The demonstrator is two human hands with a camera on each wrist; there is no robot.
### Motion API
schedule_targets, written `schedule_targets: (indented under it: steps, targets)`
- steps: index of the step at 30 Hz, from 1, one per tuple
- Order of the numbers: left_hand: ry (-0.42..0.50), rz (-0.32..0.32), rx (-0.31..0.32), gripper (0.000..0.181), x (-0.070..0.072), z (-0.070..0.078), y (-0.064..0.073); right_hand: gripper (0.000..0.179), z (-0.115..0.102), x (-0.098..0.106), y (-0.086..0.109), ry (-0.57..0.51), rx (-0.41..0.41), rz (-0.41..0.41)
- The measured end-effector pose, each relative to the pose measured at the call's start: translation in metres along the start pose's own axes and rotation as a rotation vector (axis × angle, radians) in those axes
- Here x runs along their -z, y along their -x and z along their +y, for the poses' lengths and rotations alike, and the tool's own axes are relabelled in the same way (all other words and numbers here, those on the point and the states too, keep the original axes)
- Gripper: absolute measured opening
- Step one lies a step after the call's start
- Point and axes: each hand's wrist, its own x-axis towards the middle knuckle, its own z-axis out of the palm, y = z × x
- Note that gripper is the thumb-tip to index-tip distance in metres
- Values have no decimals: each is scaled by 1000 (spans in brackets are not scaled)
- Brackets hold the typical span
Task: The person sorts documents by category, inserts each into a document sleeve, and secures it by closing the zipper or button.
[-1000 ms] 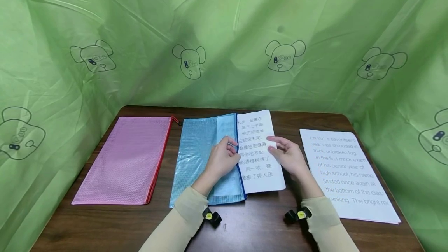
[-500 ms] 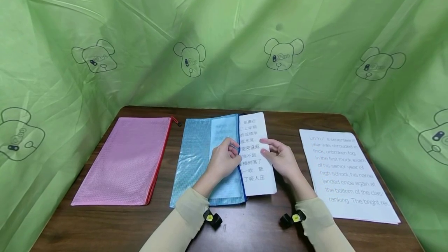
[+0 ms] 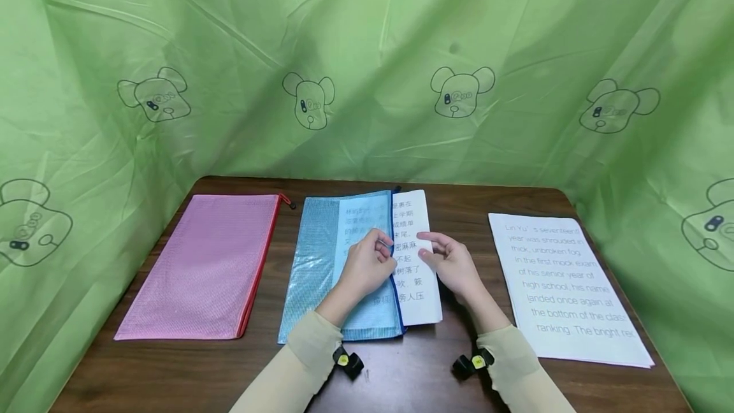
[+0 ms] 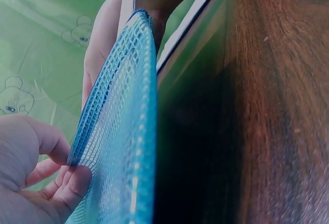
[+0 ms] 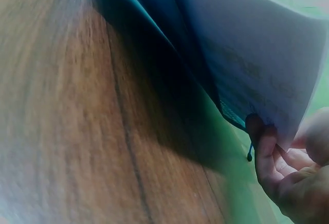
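A blue mesh zipper pouch (image 3: 312,260) lies at the middle of the table, its dark blue zipper edge facing right. Printed paper sheets (image 3: 415,285) with Chinese text sit mostly inside it, a strip sticking out past the opening. My left hand (image 3: 367,266) pinches the pouch's opening edge between thumb and fingers; the left wrist view shows the mesh (image 4: 115,131) lifted there. My right hand (image 3: 453,263) grips the sheets by their right edge, thumb on top. In the right wrist view the paper (image 5: 257,54) bends upward from the pouch.
To the left lies a pink mesh pouch (image 3: 201,266) with a red zipper edge. A stack of white sheets with English text (image 3: 564,292) is at the right. Behind the wooden table (image 3: 413,381) hangs a green curtain (image 3: 367,30) with bear-head drawings.
My right hand has moved left, sliding the paper sheets deeper into the blue pouch; more text shows through the mesh. The left hand keeps its hold on the opening edge.
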Motion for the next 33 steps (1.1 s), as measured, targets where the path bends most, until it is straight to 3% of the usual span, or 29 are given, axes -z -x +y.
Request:
schedule_targets:
  steps: [12, 19, 33]
  targets:
    - [5, -12, -9, 31, 0, 0, 1, 36, 2, -5, 0, 21, 14, -44]
    - [13, 25, -31, 28, 1, -1, 0, 35, 3, 6, -4, -4, 9, 45]
    - [63, 8, -44, 28, 0, -6, -3, 36, 3, 4, -5, -19, 25, 61]
